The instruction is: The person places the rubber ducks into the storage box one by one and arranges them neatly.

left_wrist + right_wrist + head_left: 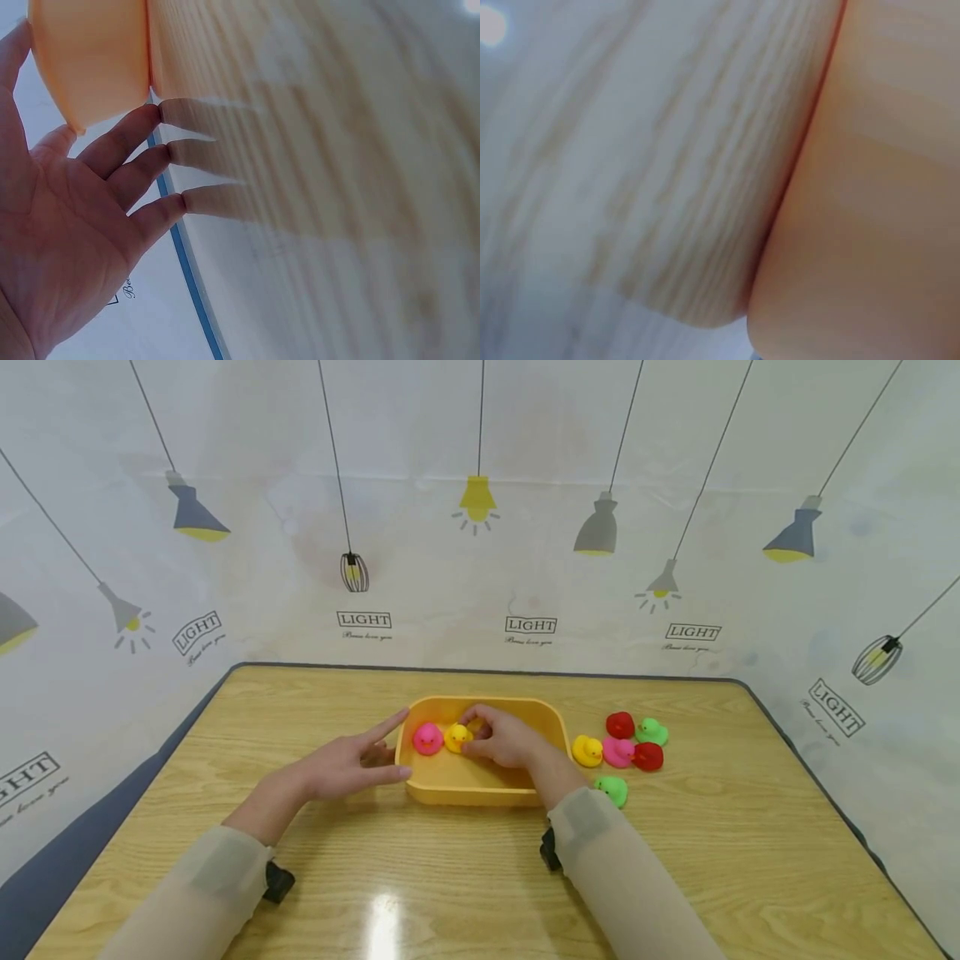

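Note:
Inside a yellow-orange plastic tray (480, 795), my right hand (510, 742) pinches a yellow rubber duck (455, 738) between thumb and fingers. Just left of that duck sits a pink rubber duck (428, 739) on the tray floor. My left hand (341, 767) is at the tray's left end, thumb and index finger spread along its rim. In the left wrist view the other fingers (139, 176) of that hand reach out loosely, tips at the table beside the tray wall (94, 60). The right wrist view has only the tray's outer wall (870, 210) and the table, no hand.
Right of the tray lie a yellow duck (587, 751), a pink duck (618, 752), two red ducks (620, 725) and a green duck (652, 732), close together. Another green duck (612, 790) is partly behind the right sleeve. The wooden table (420, 868) meets a lamp-printed backdrop (420, 527).

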Available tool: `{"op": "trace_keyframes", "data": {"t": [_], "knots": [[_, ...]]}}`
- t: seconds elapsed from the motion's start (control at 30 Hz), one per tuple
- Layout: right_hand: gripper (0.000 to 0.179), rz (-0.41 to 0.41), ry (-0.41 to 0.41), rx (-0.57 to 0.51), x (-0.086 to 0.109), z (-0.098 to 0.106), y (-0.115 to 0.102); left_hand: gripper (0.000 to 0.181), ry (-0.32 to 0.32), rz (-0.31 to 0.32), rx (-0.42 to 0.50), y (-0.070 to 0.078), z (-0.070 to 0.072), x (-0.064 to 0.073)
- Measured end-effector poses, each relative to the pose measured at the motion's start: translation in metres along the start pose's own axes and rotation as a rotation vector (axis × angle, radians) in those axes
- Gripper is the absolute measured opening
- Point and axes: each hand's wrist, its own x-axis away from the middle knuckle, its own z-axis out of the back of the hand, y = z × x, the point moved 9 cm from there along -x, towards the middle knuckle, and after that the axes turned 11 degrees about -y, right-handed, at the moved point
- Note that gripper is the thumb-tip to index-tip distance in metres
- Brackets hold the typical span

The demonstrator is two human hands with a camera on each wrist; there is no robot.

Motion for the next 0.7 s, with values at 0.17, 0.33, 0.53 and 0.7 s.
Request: {"op": "trace_keyframes", "data": {"t": [0.17,0.33,0.53,0.7], "knots": [[0.031,0.009,-0.001,0.002,-0.001,0.0,-0.001,0.095,-0.002,0.0,-0.001,0.001,0.0,0.001],[0.037,0.015,-0.015,-0.027,0.0,0.001,0.0,0.096,0.002,-0.005,-0.009,0.002,0.001,0.0],[0.051,0.016,-0.065,-0.104,0.004,0.007,0.002,0.095,0.005,-0.008,-0.009,0.003,0.001,0.0],[0.059,0.023,-0.12,-0.033,0.015,0.018,-0.008,0.096,0.006,-0.001,-0.005,0.001,0.001,0.001]]}}
